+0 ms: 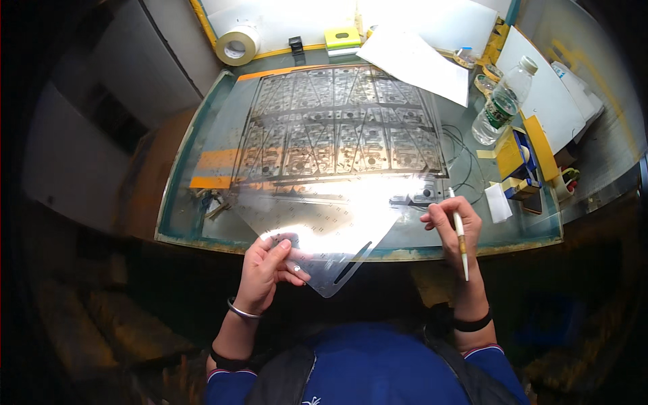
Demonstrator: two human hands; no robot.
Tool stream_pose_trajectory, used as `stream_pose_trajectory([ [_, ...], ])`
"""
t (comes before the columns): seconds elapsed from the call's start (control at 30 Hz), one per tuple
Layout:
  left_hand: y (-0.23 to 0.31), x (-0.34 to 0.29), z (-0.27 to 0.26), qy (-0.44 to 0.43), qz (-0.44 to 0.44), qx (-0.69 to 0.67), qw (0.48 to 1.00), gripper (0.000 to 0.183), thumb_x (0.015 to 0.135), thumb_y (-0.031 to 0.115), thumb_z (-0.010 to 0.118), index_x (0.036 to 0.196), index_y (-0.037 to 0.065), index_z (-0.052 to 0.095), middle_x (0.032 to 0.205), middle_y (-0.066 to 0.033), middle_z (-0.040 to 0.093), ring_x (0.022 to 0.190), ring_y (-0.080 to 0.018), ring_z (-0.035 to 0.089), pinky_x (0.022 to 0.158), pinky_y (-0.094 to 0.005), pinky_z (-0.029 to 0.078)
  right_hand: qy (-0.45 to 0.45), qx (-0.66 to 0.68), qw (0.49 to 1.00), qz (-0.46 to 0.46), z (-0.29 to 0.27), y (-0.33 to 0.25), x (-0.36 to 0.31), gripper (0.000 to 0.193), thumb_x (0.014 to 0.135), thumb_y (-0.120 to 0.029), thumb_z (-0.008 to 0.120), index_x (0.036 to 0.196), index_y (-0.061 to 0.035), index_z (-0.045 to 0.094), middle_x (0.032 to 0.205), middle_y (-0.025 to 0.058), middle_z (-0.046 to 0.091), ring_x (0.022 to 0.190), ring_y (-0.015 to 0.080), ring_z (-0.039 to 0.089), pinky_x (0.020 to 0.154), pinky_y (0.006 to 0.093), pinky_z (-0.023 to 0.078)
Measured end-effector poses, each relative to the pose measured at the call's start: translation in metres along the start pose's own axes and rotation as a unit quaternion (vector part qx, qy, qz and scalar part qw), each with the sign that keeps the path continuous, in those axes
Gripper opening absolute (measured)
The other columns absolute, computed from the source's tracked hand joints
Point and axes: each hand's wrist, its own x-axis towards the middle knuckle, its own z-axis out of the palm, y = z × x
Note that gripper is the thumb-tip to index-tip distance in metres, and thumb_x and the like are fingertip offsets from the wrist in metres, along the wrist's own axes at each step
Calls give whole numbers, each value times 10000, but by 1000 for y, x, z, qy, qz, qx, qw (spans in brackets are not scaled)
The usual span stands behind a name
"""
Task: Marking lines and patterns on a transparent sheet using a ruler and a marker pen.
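Note:
My left hand [268,270] pinches the near left edge of a clear plastic sheet [324,216], thumb on top. Small dark marks dot the sheet, and a black slot-shaped patch runs near its lower corner. That corner hangs past the table's front edge, and glare hides part of the surface. Curled fingers of my right hand [457,226] hold a slim white pen [462,244] with a brownish band, its tapered end toward me. Beyond the sheet, a large transparent film [337,121] printed with dark repeated patterns lies on the glass-topped table [405,251].
Along the back stand a tape roll [237,46], a small black object [295,44] and a yellow-green box [343,39]. White paper [418,64] overlaps the film. At right are a plastic bottle [503,104], tape rolls [486,82], a dark cable [462,152] and yellow-blue boxes [516,158].

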Motion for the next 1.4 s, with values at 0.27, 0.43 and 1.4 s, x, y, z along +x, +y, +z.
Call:
stream_pose_trajectory([
  [0.27,-1,1,-7,80,116,51,989,465,1035,147,456,1479,65,347,1060,-243,693,658,-211,720,556,-261,601,116,32,991,-55,-1,7,7,159,956,-6,606,1101,2,543,1134,155,667,1031,168,637,920,282,511],
  [0.43,8,-1,-27,136,135,34,981,405,1056,167,456,1441,64,388,1005,-187,707,598,-135,687,504,-203,565,105,79,990,-59,-3,8,10,223,965,6,578,1175,2,502,1311,215,575,1199,229,576,1028,324,468],
  [1.4,6,6,-86,109,170,-29,979,350,1062,136,450,1392,21,440,819,-119,686,430,-68,522,381,-162,416,50,85,995,-15,-3,3,2,113,952,-52,642,1029,10,588,782,58,658,731,103,652,684,244,557],
])
